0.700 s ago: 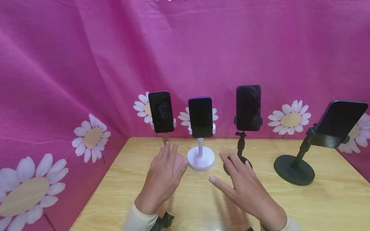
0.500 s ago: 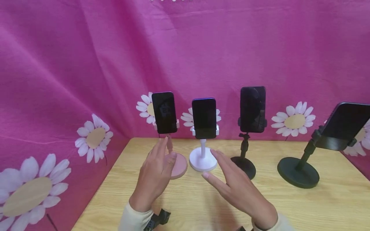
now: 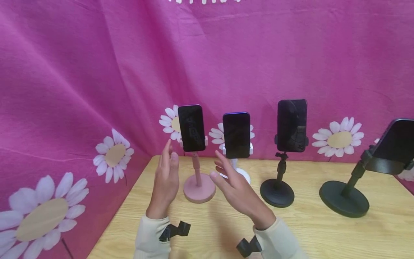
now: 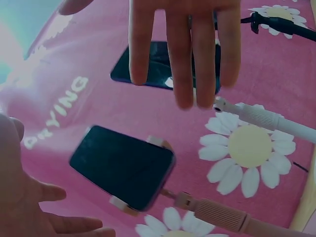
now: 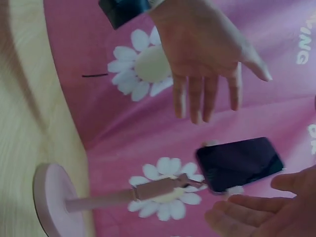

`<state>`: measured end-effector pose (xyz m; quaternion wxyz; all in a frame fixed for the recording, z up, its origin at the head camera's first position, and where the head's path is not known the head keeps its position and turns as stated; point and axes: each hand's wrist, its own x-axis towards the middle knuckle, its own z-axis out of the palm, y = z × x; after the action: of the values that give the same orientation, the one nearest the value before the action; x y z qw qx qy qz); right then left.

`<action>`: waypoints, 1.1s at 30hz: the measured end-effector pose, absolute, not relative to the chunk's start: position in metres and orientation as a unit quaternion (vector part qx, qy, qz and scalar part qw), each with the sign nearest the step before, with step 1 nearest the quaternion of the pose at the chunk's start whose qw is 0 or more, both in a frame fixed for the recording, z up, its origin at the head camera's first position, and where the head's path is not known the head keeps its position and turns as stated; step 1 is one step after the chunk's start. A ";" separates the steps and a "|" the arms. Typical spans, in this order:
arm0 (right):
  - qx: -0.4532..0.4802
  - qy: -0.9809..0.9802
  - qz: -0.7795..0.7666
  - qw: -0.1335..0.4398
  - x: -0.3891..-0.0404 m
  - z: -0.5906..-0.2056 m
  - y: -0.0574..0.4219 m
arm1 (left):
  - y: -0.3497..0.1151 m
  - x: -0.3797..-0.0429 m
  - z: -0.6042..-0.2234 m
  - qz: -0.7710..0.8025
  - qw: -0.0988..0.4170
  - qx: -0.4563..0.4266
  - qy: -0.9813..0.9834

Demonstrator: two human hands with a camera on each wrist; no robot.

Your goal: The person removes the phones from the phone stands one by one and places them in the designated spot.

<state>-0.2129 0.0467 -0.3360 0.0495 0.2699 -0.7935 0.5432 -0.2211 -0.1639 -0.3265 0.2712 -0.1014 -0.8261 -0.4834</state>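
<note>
Both hands are held up over the table with fingers extended, apart from everything. My left hand (image 3: 165, 181) stands left of the pink phone stand (image 3: 199, 187); my right hand (image 3: 237, 187) is between that stand and the black one, covering part of the white phone stand (image 3: 243, 175). A dark-screened phone (image 3: 191, 128) is clamped in the pink stand, another phone (image 3: 237, 135) in the white one. In the right wrist view, the pink-stand phone (image 5: 239, 164) appears between the left hand (image 5: 205, 49) and right hand (image 5: 266, 210).
To the right, a black phone stand (image 3: 277, 193) bears a phone (image 3: 292, 125). Farther right, a dark stand (image 3: 344, 199) tilts with its phone (image 3: 396, 145). The wooden table (image 3: 207, 230) meets a magenta cloth (image 3: 258, 54) with daisies behind and at the left.
Both hands have risen and drawn back from the stands, turning their palms more toward each other. The right hand also moved left. The head view has shifted slightly left.
</note>
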 end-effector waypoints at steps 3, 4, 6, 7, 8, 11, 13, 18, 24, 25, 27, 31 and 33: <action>0.257 -0.789 0.558 0.019 -0.226 -0.339 0.034 | -0.165 -0.234 -0.329 -0.503 0.255 -0.106 -0.819; 0.250 -0.789 0.560 0.011 -0.231 -0.340 0.030 | -0.166 -0.238 -0.330 -0.509 0.246 -0.106 -0.818; 0.236 -0.793 0.562 -0.001 -0.239 -0.343 0.022 | -0.165 -0.246 -0.332 -0.523 0.230 -0.107 -0.814; 0.230 -0.795 0.562 -0.004 -0.244 -0.344 0.018 | -0.165 -0.250 -0.333 -0.528 0.224 -0.106 -0.812; 0.224 -0.797 0.561 -0.004 -0.248 -0.346 0.015 | -0.165 -0.254 -0.335 -0.535 0.217 -0.106 -0.810; 0.202 -0.800 0.565 0.012 -0.262 -0.350 0.007 | -0.164 -0.268 -0.339 -0.552 0.204 -0.102 -0.802; 0.186 -0.797 0.573 0.032 -0.272 -0.353 0.002 | -0.165 -0.278 -0.344 -0.559 0.198 -0.096 -0.799; 0.168 -0.775 0.605 0.072 -0.292 -0.355 -0.007 | -0.165 -0.296 -0.351 -0.583 0.183 -0.095 -0.786; 0.190 -0.750 0.627 0.086 -0.307 -0.354 -0.016 | -0.162 -0.308 -0.354 -0.613 0.172 -0.125 -0.761; 0.195 -0.747 0.630 0.089 -0.309 -0.355 -0.017 | -0.161 -0.310 -0.354 -0.614 0.173 -0.125 -0.760; 0.200 -0.742 0.633 0.095 -0.313 -0.355 -0.019 | -0.160 -0.312 -0.354 -0.611 0.177 -0.121 -0.762; 0.202 -0.734 0.640 0.104 -0.318 -0.357 -0.022 | -0.161 -0.314 -0.355 -0.613 0.185 -0.122 -0.758; 0.201 -0.731 0.643 0.106 -0.319 -0.357 -0.023 | -0.161 -0.314 -0.356 -0.613 0.190 -0.130 -0.756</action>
<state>-0.3190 -0.0225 -0.3568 0.1058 0.2011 -0.7311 0.6433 -0.3142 -0.1614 -0.3556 0.1905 -0.1297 -0.7560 -0.6127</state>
